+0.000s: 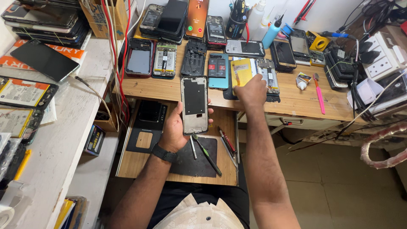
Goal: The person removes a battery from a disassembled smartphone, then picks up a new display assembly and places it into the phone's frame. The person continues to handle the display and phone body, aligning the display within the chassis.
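Phone frame (pixel 194 105), upright at mid-frame over the pull-out tray (pixel 131 163), sits in my left hand (pixel 176 127), whose grip wraps its lower edges. My right hand (pixel 252 90) rests on the table (pixel 296 99), fingers closed on a yellow part (pixel 241 70) beside an opened phone (pixel 269 74). Tools (pixel 207 154) lie on the mat (pixel 193 163) below.

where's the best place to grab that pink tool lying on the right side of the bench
Probably the pink tool is best taken mid-handle, pinched across its narrow width from above. It lies flat on the wooden bench, long and thin, with bare wood on both sides. The right hand, now on the yellow part, is nearest.
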